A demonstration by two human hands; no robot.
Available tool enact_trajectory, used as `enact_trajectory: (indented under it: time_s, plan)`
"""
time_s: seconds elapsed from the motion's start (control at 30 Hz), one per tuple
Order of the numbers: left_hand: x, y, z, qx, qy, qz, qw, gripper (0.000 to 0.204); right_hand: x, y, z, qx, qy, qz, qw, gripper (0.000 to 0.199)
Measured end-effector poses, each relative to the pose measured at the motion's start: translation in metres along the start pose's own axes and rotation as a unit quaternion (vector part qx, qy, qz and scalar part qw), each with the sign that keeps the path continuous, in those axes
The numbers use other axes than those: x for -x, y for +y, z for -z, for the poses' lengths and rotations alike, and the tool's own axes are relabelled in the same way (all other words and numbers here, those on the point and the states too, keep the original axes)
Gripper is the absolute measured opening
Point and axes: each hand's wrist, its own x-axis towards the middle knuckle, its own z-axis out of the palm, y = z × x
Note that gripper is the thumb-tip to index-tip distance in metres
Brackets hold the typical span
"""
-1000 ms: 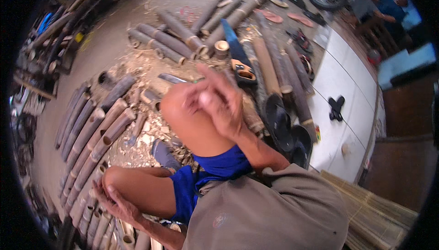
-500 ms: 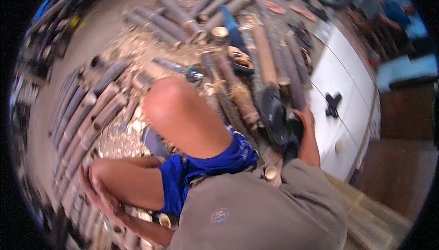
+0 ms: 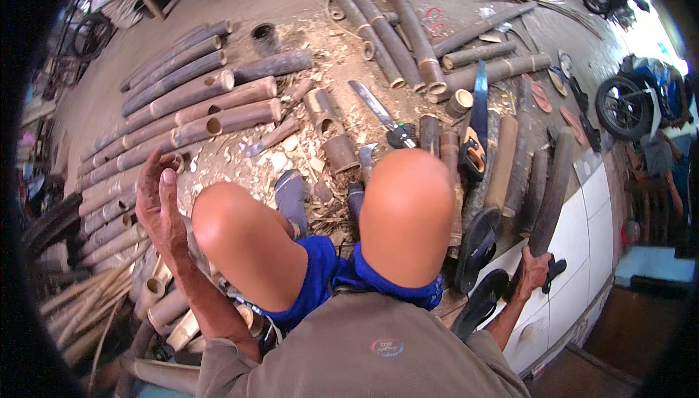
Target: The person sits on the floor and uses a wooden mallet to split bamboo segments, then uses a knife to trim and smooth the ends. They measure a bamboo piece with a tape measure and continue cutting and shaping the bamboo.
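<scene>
My right hand (image 3: 535,270) is wrapped around the near end of a long dark bamboo pole (image 3: 555,187), which slants up and away beside white tiles. Just right of those fingers lies a small black cross-shaped object (image 3: 556,267). My left hand (image 3: 162,205) is raised outside my left knee with nothing in it, its fingers curved and apart. Behind it lie several cut bamboo tubes (image 3: 211,125), some with a hole in the side. A handsaw (image 3: 477,117) with a black and orange handle rests among bamboo pieces ahead of my right knee.
A machete-like blade (image 3: 371,103) and wood chips (image 3: 291,154) lie on the floor ahead. More bamboo poles (image 3: 397,30) are stacked beyond. Black sandals (image 3: 478,249) sit by my right thigh, next to white tiles (image 3: 575,223). A motorbike wheel (image 3: 624,107) stands at far right.
The view has swung, so the scene sits differently. My left hand has come up off the side of my left leg. The bamboo pole in my right hand now stands apart from its neighbours.
</scene>
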Motion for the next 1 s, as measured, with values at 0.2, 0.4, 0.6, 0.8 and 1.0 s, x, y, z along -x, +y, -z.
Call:
enact_trajectory:
  time_s: [0.2, 0.4, 0.6, 0.8, 1.0]
  plan:
    - [-0.060, 0.005, -0.090, 0.098, -0.254, 0.054, 0.961, 0.060, 0.060, -0.150, 0.020, -0.388, 0.027, 0.233, 0.892, 0.069]
    - [-0.080, 0.034, -0.183, 0.180, -0.377, 0.028, 0.908, 0.085, 0.194, -0.362, 0.058, -0.525, -0.227, 0.447, 0.688, 0.083]
    - [-0.115, -0.029, -0.209, 0.161, -0.124, 0.151, 0.967, 0.084, 0.251, -0.434, 0.012, -0.386, -0.327, 0.666, 0.548, 0.082]
    - [-0.100, -0.139, -0.174, -0.201, -0.233, 0.045, 0.951, 0.088, 0.173, -0.418, -0.125, -0.035, -0.069, 0.583, 0.809, 0.079]
    - [-0.041, -0.209, -0.185, -0.300, -0.396, 0.005, 0.868, 0.087, 0.115, -0.415, -0.177, -0.033, -0.139, 0.614, 0.776, 0.061]
